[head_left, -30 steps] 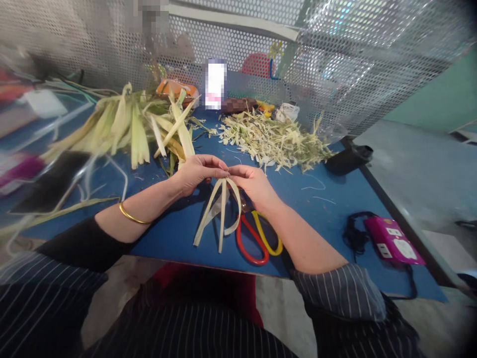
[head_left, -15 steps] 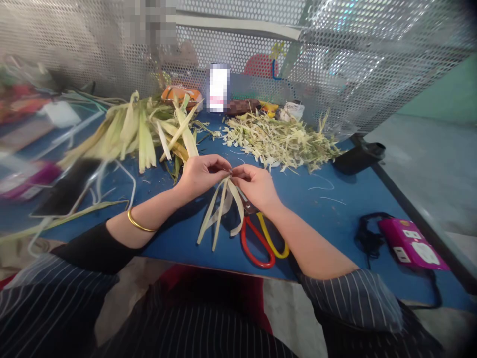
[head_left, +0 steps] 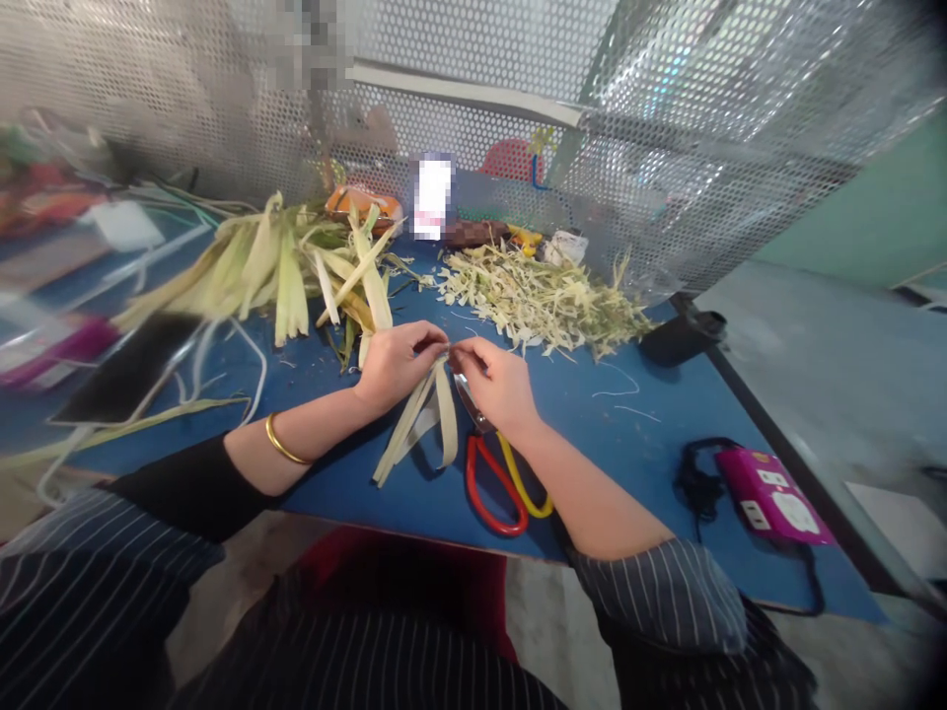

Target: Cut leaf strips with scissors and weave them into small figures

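Several pale husk strips (head_left: 446, 419) hang down from between my two hands, their upper ends pinched at the fingertips. My left hand (head_left: 400, 365), below a gold bangle on the wrist, is closed on the strips. My right hand (head_left: 499, 387) meets it fingertip to fingertip, with thumb and forefinger pressed together at the top of the strips. Beneath my right hand lie scissors (head_left: 497, 493) with one red and one yellow handle, flat on the blue table (head_left: 621, 444). Exactly what sits between the fingertips is too small to tell.
Long husks (head_left: 288, 276) are piled at the back left, and cut husk scraps (head_left: 540, 296) at the back centre. A lit phone (head_left: 433, 197) stands behind them. To the right are a black cylinder (head_left: 681, 338) and a magenta power strip (head_left: 776, 493). A dark tablet-like slab (head_left: 125, 370) lies left.
The view has shifted slightly. The hanging strips have drawn closer together and swung left. Both hands still hold their top ends, and more of the scissor blades shows under my right hand.
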`<state>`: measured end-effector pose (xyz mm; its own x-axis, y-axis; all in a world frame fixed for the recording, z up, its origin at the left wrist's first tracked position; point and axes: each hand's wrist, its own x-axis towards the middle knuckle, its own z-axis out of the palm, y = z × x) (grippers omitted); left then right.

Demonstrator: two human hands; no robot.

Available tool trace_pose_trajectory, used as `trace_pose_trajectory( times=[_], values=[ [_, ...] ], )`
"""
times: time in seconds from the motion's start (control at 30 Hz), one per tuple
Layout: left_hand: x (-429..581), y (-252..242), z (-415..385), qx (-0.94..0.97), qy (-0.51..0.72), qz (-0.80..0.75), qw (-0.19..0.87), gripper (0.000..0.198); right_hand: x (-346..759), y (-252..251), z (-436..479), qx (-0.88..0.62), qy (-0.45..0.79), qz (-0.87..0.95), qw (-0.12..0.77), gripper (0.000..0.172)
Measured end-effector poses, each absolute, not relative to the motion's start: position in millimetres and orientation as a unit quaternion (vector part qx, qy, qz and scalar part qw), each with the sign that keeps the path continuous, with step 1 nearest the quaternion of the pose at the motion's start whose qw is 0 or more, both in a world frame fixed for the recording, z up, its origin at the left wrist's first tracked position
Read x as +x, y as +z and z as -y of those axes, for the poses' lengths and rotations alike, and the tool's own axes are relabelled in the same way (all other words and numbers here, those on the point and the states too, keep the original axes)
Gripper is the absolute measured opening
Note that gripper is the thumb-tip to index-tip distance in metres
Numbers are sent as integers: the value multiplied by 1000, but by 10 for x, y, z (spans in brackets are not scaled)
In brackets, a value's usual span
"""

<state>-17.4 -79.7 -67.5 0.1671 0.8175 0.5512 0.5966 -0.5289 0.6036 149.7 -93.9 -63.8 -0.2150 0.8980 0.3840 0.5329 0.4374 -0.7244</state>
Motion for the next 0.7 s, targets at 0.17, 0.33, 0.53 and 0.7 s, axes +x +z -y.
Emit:
trace_pose_trajectory(
  times=[0.17, 0.33, 0.53, 0.7],
  values=[
    [-158, -683, 802, 760, 471, -427, 136, 9, 1464, -681, 870, -485, 375, 644, 457, 14],
    [-146, -688, 789, 750, 502, -404, 152, 8, 1441, -653, 874, -448, 491, 562, 492, 14],
    [-156, -703, 771, 744, 504, -411, 156, 7, 1436, -631, 893, -447, 486, 568, 491, 9],
    [-151, -689, 787, 741, 503, -412, 167, 8, 1458, -680, 859, -456, 473, 574, 489, 10]
  ],
)
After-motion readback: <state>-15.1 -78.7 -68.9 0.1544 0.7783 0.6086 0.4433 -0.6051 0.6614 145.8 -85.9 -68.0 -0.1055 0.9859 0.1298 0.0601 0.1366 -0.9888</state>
